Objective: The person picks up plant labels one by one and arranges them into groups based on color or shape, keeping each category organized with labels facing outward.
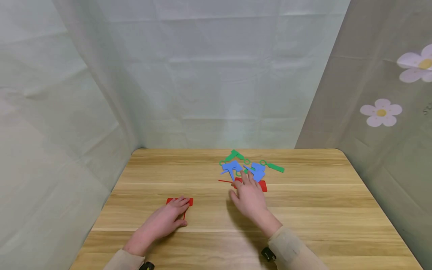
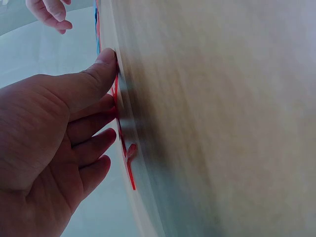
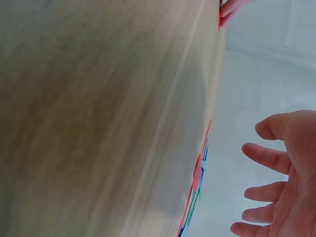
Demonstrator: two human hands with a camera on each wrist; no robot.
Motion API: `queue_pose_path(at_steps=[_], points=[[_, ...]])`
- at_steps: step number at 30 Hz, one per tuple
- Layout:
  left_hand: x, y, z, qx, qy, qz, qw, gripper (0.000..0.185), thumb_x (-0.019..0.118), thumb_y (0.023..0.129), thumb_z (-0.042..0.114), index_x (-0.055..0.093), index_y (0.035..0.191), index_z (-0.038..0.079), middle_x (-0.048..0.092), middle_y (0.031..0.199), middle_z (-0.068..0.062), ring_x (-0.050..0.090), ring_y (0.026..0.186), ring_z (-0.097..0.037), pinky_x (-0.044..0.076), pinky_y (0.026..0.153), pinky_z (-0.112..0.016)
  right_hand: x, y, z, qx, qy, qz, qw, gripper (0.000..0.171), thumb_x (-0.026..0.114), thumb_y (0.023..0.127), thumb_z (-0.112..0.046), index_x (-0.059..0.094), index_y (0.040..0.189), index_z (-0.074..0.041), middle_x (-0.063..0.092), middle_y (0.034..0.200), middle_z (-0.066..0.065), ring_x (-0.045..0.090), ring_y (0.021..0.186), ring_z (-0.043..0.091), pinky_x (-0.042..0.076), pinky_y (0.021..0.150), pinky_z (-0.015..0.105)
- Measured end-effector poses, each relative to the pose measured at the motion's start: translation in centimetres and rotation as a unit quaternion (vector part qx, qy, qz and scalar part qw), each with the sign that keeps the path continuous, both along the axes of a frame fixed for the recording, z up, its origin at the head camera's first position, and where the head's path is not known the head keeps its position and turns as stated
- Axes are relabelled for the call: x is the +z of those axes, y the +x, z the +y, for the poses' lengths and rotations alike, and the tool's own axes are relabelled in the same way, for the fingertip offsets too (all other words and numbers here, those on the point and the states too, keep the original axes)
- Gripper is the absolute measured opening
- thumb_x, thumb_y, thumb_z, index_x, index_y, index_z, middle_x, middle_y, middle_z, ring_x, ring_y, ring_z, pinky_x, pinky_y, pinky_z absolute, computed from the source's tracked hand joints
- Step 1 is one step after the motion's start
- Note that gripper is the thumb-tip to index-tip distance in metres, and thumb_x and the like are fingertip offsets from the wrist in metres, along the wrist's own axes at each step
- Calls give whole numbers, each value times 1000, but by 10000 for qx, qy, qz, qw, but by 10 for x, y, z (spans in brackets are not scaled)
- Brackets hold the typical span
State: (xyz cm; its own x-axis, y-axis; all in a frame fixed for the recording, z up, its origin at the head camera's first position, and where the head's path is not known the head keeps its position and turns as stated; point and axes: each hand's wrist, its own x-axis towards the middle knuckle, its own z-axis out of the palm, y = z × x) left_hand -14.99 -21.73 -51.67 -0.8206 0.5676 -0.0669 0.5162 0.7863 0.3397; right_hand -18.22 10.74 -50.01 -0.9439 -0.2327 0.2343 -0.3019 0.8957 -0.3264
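The bench [image 1: 303,225] lies in front of me, wood-grained, with pale cloth [image 1: 216,75] hung behind and beside it. My right hand [image 1: 249,198] is spread and relaxed, its fingers reaching the near edge of the pile [image 1: 248,168]; from the wrist view the fingers [image 3: 269,158] look lifted off the wood, and I cannot tell whether a fingertip touches anything. My left hand [image 1: 165,221] rests flat, well to the near left of the pile, fingers straight and pressing on a red tag [image 1: 180,202], whose thin tail shows beside my thumb [image 2: 96,74]. The pile is a loose heap of flat plastic tags toward the far middle of the bench. In it, blue tags [image 1: 233,167] lie in the middle, green tags [image 1: 274,167] at the far side and right, and another red one [image 1: 261,185] at the near edge, partly under my right fingers.
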Motion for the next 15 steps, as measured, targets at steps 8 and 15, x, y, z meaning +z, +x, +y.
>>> queue_pose_path(at_steps=[8, 15], points=[[0, -1, 1, 6, 5, -56, 10000, 66, 80, 97, 25, 57, 151, -5, 52, 159, -21, 44, 150, -43, 37, 121, -60, -1, 0, 5, -54, 15, -16, 10000, 27, 71, 103, -34, 78, 120, -14, 52, 156, 26, 40, 149, 54, 44, 113, 67], [0, -1, 1, 6, -22, -63, 10000, 66, 81, 97, 25, 57, 151, -5, 52, 159, -20, 44, 151, -42, 36, 122, -59, -2, -2, 12, -140, -41, -10, 9999, 26, 72, 102, -32, 78, 118, -13, 53, 155, 26, 39, 149, 55, 45, 113, 67]])
